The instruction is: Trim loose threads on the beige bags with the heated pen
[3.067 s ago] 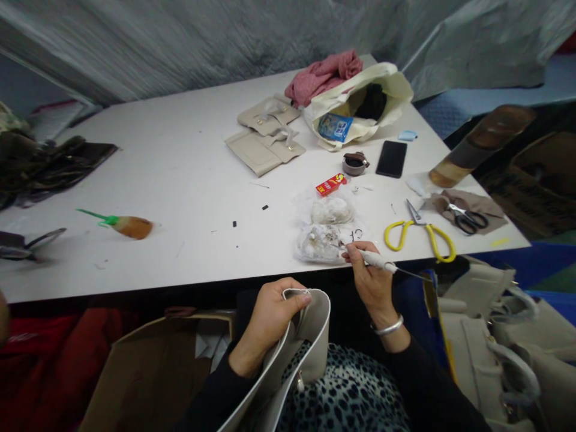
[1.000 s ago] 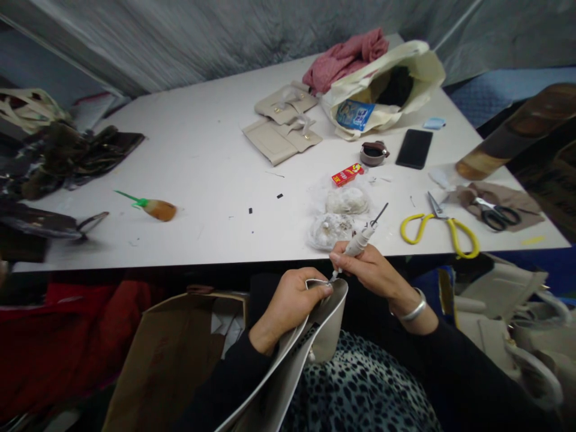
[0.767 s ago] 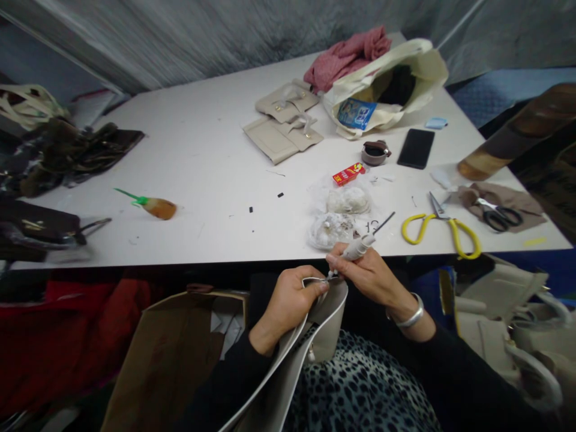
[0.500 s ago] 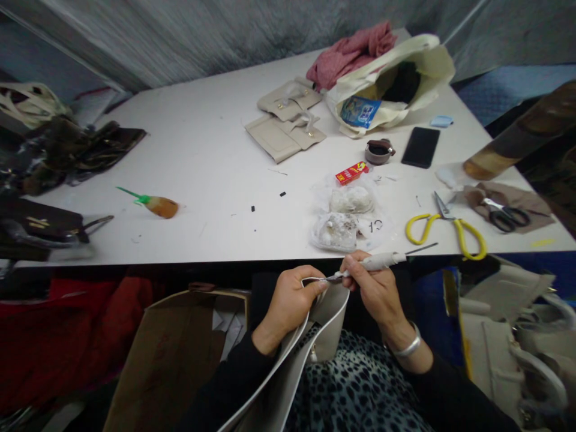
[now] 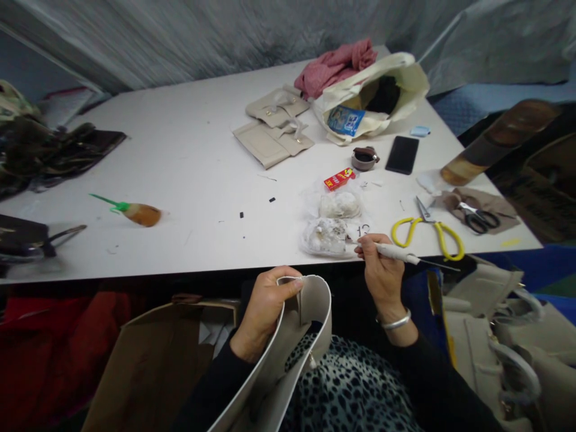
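Note:
My left hand [image 5: 265,303] is closed on the upper edge of a cream leather bag piece [image 5: 321,312], thumb inside the fold. The piece bends round above my lap, with its lower part running toward me. My right hand [image 5: 382,273] grips a white-wrapped tool [image 5: 396,253] with a thin metal rod sticking out to the right. Its other end points left, at the near plastic bag of white stuff [image 5: 328,236] by the table edge; whether it touches the contents I cannot tell. My right hand is apart from the leather.
On the white table [image 5: 180,132] lie yellow-handled scissors [image 5: 427,231], black-handled scissors [image 5: 479,217], a phone [image 5: 402,155], a red box [image 5: 339,179] and a glue bottle [image 5: 141,214]. Behind them are beige bag parts [image 5: 270,141] and a cloth bag [image 5: 373,102]. A cardboard box [image 5: 153,354] stands below left.
My right hand has moved off the leather edge, to the right and forward, carrying the tool to the plastic bag. My left hand still holds the leather. The view has shifted slightly.

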Motion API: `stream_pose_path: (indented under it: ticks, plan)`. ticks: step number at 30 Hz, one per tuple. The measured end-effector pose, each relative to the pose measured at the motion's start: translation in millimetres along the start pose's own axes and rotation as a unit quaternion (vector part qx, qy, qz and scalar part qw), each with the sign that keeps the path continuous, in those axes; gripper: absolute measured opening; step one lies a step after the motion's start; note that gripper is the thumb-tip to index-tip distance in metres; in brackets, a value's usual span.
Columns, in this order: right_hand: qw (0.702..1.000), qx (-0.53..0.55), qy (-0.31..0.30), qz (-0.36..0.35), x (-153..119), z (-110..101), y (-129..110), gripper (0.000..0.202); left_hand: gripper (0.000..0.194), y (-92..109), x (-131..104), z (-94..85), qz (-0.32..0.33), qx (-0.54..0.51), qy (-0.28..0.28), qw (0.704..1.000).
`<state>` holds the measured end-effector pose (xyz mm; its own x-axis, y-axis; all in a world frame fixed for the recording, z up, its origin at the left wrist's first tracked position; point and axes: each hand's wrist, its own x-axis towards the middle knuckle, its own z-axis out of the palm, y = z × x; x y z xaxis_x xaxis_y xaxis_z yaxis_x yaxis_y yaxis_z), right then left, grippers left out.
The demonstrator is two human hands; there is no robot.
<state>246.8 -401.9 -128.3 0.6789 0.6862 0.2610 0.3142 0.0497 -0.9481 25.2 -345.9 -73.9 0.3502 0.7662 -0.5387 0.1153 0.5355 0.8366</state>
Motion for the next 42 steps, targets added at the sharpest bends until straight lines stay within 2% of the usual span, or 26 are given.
stream_pose_path:
  ticks: [5,9,14,17,21,24,28,31,33,35,38,42]
  plan:
    - [0.998,-0.014,-0.048,-0.026,1.9,0.4,8.8,0.026,0.029,1.3,2.4,-3.0,-0.01,-0.026,-0.001,1.0]
    - [0.996,-0.03,-0.071,-0.046,2.5,2.5,9.8,0.023,0.031,1.1,3.4,-3.7,-0.02,-0.048,-0.012,0.999]
    - [0.992,-0.047,-0.093,-0.066,5.9,4.0,9.8,0.023,0.036,4.6,5.0,-3.9,-0.031,-0.065,0.001,0.997]
    - [0.983,-0.087,-0.11,-0.117,6.5,5.3,7.8,0.021,0.038,5.3,6.7,-3.9,-0.036,-0.074,0.001,0.997]
    - [0.953,-0.172,-0.114,-0.221,6.6,6.5,5.9,0.016,0.039,3.5,8.9,-5.3,-0.056,-0.092,-0.009,0.994]
    - [0.944,-0.195,-0.117,-0.241,6.7,5.3,5.1,0.016,0.04,2.3,8.5,-6.6,-0.055,-0.093,-0.019,0.994]
    - [0.97,-0.131,-0.094,-0.182,3.7,1.5,-1.1,0.019,0.038,3.8,4.0,-6.3,-0.056,-0.082,-0.042,0.994]
    - [0.993,0.01,-0.105,-0.048,-1.4,-0.5,-10.0,0.024,0.036,4.7,2.0,-5.0,-0.066,-0.073,-0.063,0.993]
    - [0.979,0.124,-0.154,0.048,-4.3,-0.8,-16.8,0.03,0.035,3.8,2.5,-4.2,-0.068,-0.064,-0.076,0.993]
    - [0.952,0.195,-0.213,0.098,-5.8,-0.4,-24.3,0.033,0.034,2.2,3.8,-3.6,-0.068,-0.057,-0.089,0.992]
    - [0.929,0.217,-0.279,0.108,-5.6,0.9,-34.6,0.034,0.034,0.1,5.2,-3.2,-0.071,-0.057,-0.104,0.99]
    - [0.92,0.201,-0.32,0.102,-3.9,2.9,-39.2,0.035,0.035,0.0,6.2,-3.8,-0.072,-0.059,-0.119,0.989]
